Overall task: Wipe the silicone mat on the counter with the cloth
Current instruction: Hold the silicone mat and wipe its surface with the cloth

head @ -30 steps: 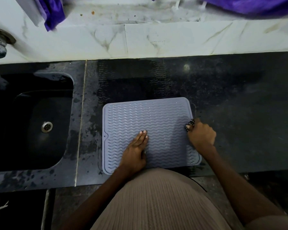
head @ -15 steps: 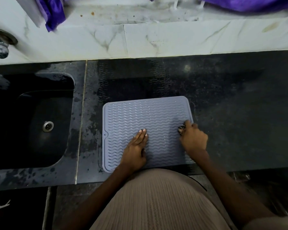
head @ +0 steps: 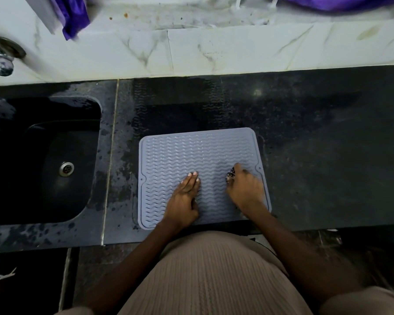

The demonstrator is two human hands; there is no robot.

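Down on the dark stone counter [head: 316, 155], the grey silicone mat [head: 184, 153] lies flat with its wavy ribbed face up, its near edge close to the counter's front edge and its left edge well apart from the black sink [head: 43, 160]. The person's left hand [head: 184, 198] rests on the lower middle of the mat, palm down, with the fingers straight and held together, their tips pointing toward the wall; it presses the mat and holds nothing. The right hand [head: 246, 192] sits on the right part of the mat, somewhat blurred, with its fingers curled round a small bunched cloth [head: 230, 177], of which only a dark speckled bit shows at the fingertips, touching the ribs of the mat. Both forearms reach in from the bottom of the view, either side of a beige ribbed garment [head: 203, 276]. The counter around the mat looks wet and streaked, with faint wavy prints on the stone behind the mat's far edge. A round metal drain [head: 66, 168] shows in the bottom of the sink, and a chrome tap [head: 0, 62] stands at the far left against the white marble wall [head: 214, 51]. Purple fabric [head: 75, 17] hangs over the ledge above, at the upper left and again along the upper right.
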